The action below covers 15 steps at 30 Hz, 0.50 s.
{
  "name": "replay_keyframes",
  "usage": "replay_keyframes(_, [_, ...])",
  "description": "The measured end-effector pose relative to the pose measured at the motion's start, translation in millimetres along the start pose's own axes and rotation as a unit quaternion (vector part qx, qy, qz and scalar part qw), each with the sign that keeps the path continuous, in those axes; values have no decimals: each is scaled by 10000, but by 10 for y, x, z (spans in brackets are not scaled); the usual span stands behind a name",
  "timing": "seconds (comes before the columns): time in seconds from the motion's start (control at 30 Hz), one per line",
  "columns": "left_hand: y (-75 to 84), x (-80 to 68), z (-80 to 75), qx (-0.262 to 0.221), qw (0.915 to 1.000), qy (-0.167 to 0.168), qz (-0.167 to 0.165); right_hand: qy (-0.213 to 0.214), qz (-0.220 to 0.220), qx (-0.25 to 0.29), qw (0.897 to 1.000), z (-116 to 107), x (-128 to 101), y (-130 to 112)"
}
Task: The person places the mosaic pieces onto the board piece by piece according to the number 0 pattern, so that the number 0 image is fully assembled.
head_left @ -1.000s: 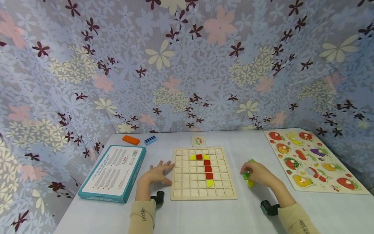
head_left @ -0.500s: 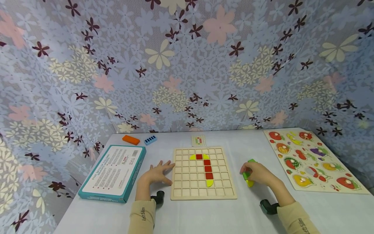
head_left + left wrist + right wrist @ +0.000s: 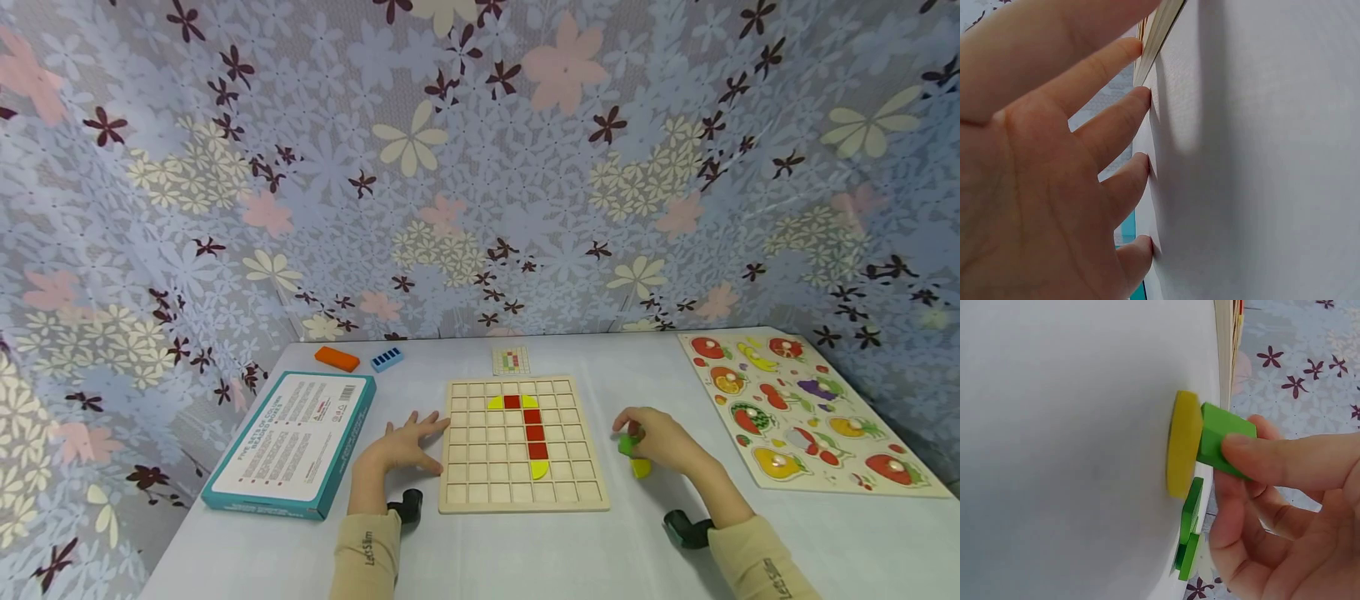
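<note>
My right hand (image 3: 660,439) pinches a green square block (image 3: 1225,439) between thumb and fingers. A yellow piece with a curved edge (image 3: 1184,447) stands on the table right beside that block. Two more green pieces (image 3: 1191,509) lie farther off in the right wrist view. To the left is a wooden grid board (image 3: 487,493) bearing several red squares (image 3: 534,433) and yellow rounded pieces (image 3: 539,470) in a hooked line. My left hand (image 3: 397,450) has its fingers spread, fingertips on the table, thumb and index finger right at the board's left edge.
A small patterned card (image 3: 511,361) lies behind the board. On the left are a teal-edged box (image 3: 288,442), an orange block (image 3: 337,359) and a blue block with dark slots (image 3: 387,359). A fruit puzzle board (image 3: 772,462) lies at the right.
My right hand has shifted slightly up and left and the green block in it has turned. The green beyond my fingers is now hidden. My left hand has not moved.
</note>
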<state>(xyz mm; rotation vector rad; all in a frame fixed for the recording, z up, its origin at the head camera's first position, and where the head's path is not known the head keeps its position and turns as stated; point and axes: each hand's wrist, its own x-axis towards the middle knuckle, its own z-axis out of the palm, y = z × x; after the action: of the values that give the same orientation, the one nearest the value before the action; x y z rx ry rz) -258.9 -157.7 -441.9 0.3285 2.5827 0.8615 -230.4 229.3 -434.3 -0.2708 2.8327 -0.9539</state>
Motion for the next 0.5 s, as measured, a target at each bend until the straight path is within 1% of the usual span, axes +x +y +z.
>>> replay_keyframes(0.1, [3,-1,-1,12,10000,-21,8,96,155,159,9997,15,19,-16])
replay_keyframes(0.23, [-4,3,0,24,10000,-46,10,286,231,289,9989,42,54,-68])
replay_keyframes(0.5, [-15,10,2,20,10000,-36,27,490,-85,525,9974,97,79,-194])
